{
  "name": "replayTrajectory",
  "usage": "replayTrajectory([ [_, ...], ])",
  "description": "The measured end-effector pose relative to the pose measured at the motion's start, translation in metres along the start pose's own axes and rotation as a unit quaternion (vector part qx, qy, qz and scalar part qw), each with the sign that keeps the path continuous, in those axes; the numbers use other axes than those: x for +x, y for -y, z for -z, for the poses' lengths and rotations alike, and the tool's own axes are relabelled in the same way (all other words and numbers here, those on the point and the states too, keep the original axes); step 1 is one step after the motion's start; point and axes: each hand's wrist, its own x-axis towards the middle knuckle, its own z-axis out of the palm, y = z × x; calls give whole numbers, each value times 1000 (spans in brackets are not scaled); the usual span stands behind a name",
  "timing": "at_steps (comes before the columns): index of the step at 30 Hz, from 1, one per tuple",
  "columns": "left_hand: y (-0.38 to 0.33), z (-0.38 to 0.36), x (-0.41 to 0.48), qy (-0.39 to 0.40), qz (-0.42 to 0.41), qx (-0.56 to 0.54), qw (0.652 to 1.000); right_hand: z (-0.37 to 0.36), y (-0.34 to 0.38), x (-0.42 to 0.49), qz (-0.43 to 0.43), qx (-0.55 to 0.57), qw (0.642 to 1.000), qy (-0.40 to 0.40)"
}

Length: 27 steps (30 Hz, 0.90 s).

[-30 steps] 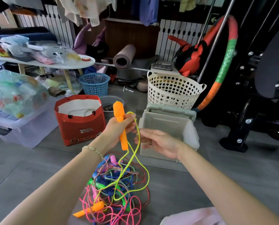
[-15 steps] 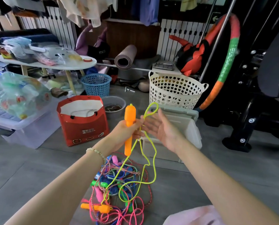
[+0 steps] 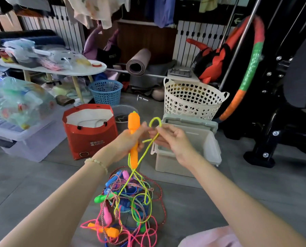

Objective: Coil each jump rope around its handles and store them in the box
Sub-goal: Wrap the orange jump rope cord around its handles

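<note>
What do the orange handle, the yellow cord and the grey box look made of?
Orange handle: smooth moulded plastic, slightly glossy highlights. Yellow cord: thin, limp, bends into a loop; likely woven nylon or PVC, unclear. Grey box: rigid matte plastic, moulded ribs on its lid.

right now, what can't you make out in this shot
- Head view: inside of the box, partly covered by the right hand.
- Head view: middle of the orange handle, wrapped by the left hand.
- Head view: far end of the yellow rope, lost in the tangled pile.
</note>
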Motion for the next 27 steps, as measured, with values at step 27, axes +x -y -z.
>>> replayTrajectory([
  [27,13,-10,-8,164,71,-89,980,10,-7,7,-58,38,998,4],
])
